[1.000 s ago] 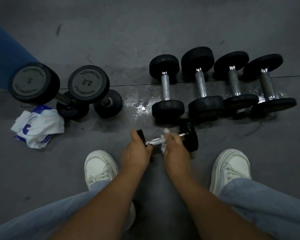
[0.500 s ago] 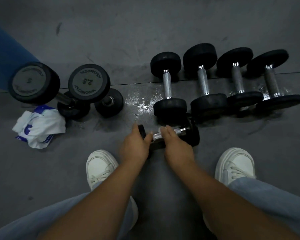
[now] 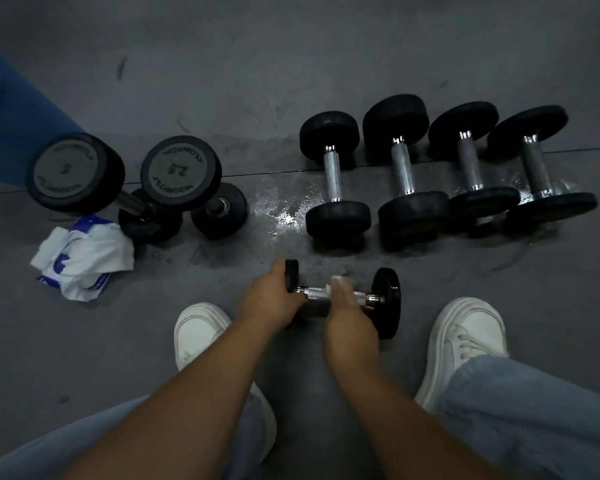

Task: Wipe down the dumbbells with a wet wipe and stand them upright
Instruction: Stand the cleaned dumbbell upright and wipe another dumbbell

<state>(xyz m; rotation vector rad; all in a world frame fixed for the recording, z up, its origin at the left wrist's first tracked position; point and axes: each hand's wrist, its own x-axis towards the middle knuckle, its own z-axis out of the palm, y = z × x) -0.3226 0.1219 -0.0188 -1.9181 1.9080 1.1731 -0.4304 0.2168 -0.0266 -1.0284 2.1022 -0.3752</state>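
Wet grey floor (image 3: 291,81); left fingers (image 3: 279,271) grip dumbbell (image 3: 317,293), right fingers (image 3: 342,296) pinch wipe (image 3: 336,280) on it.

Left hand (image 3: 271,299) grips small dumbbell (image 3: 388,303) by its left head. Right hand (image 3: 350,327) wraps wet wipe (image 3: 340,284) over the chrome handle. Beyond grip, right: four dumbbells (image 3: 403,171) lying flat. Beyond, left: two upright dumbbells (image 3: 181,176), crumpled wipe packet (image 3: 84,258).

dumbbells (image 3: 336,174) and wipe packet (image 3: 84,258) on grey floor (image 3: 291,64)

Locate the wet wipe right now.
Head view, lower centre: the wet wipe is held by the right hand on the handle of the small dumbbell, between the left shoe and right shoe.
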